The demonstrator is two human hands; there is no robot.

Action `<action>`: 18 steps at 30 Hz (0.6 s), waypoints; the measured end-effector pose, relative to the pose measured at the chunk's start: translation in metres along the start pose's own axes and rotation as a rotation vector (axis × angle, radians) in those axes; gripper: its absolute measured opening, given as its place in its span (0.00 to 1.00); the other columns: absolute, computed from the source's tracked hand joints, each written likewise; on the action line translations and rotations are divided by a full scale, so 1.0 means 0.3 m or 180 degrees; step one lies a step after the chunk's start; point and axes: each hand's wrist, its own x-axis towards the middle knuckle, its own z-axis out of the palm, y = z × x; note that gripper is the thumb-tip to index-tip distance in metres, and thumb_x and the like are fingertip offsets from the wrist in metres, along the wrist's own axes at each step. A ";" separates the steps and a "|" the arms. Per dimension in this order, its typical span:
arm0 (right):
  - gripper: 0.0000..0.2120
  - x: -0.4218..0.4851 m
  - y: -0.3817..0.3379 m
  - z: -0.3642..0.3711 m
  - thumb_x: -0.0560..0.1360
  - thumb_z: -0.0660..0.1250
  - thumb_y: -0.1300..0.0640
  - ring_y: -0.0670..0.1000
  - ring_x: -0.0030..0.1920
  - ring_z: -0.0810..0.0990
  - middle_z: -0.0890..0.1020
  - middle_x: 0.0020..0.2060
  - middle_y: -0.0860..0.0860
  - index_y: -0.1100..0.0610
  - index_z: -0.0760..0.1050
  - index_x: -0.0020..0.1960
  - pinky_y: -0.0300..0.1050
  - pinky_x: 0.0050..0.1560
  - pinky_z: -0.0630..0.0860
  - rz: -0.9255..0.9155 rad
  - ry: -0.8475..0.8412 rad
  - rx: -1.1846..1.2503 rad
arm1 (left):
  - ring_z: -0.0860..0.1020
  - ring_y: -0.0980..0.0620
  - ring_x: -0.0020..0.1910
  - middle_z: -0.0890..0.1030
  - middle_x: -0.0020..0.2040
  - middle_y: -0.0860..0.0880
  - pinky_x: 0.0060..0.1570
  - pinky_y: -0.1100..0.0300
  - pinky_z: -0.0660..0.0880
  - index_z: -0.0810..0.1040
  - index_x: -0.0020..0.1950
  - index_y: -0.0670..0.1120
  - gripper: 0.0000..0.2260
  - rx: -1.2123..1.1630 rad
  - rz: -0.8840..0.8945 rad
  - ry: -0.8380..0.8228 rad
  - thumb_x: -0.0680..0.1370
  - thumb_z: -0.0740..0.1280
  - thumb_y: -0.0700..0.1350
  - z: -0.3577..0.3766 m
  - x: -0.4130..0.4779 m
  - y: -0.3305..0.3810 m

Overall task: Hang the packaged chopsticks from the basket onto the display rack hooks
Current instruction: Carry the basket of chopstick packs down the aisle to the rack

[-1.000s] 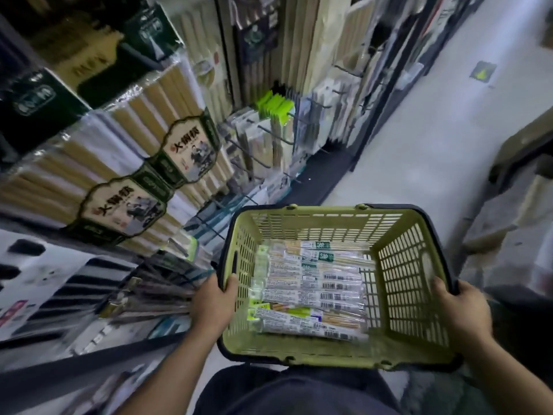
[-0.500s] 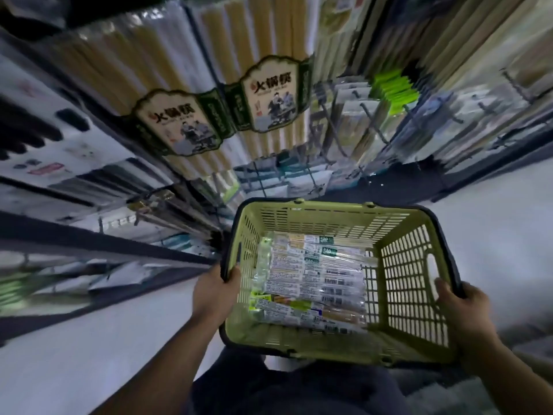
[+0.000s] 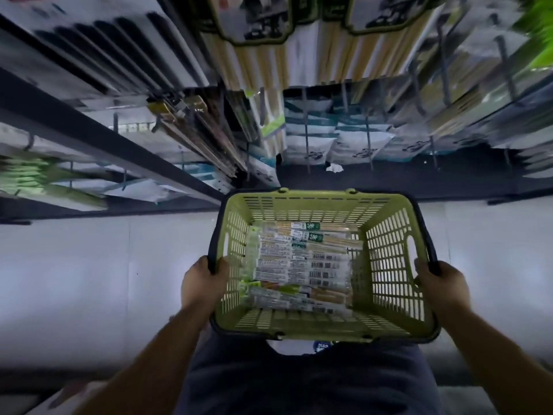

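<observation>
A green plastic basket (image 3: 389, 265) with a dark rim hangs in front of me above the floor. Several packaged chopsticks (image 3: 299, 262) lie flat in its bottom, stacked side by side. My left hand (image 3: 202, 283) grips the basket's left rim. On the opposite rim my right hand (image 3: 440, 284) holds on, fingers curled over the edge. The display rack (image 3: 344, 139) rises straight ahead, its metal hooks (image 3: 306, 145) loaded with hanging packs.
Long chopstick packs and white-teal bags hang in rows across the rack. A dark shelf rail (image 3: 119, 145) runs diagonally at left. Pale floor tiles (image 3: 89, 280) lie on both sides of the basket. My dark trousers (image 3: 299, 381) fill the bottom.
The view has swung from the aisle to face the rack head-on and tilted downward. Both hands keep the same hold on the basket rim.
</observation>
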 end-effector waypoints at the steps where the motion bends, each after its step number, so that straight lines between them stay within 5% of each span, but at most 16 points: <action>1: 0.17 0.016 0.005 0.030 0.80 0.66 0.44 0.57 0.34 0.83 0.84 0.32 0.54 0.56 0.79 0.41 0.50 0.37 0.79 0.0005 -0.0047 -0.0028 | 0.80 0.44 0.38 0.81 0.38 0.48 0.37 0.53 0.74 0.76 0.43 0.46 0.15 0.0004 -0.0001 -0.0004 0.82 0.62 0.56 0.019 0.017 -0.020; 9: 0.17 0.183 0.094 0.257 0.80 0.66 0.44 0.55 0.32 0.82 0.84 0.32 0.51 0.55 0.80 0.40 0.42 0.31 0.72 0.0117 -0.0214 -0.0139 | 0.76 0.51 0.34 0.78 0.37 0.50 0.33 0.55 0.68 0.69 0.40 0.50 0.16 0.0093 -0.0098 -0.0050 0.82 0.62 0.59 0.215 0.198 -0.143; 18: 0.17 0.505 0.162 0.569 0.80 0.64 0.44 0.58 0.37 0.83 0.85 0.36 0.53 0.54 0.79 0.42 0.53 0.41 0.80 0.0019 -0.0397 -0.0287 | 0.78 0.47 0.37 0.79 0.39 0.50 0.36 0.54 0.71 0.73 0.46 0.48 0.11 0.0107 -0.0141 -0.0144 0.82 0.63 0.54 0.538 0.494 -0.208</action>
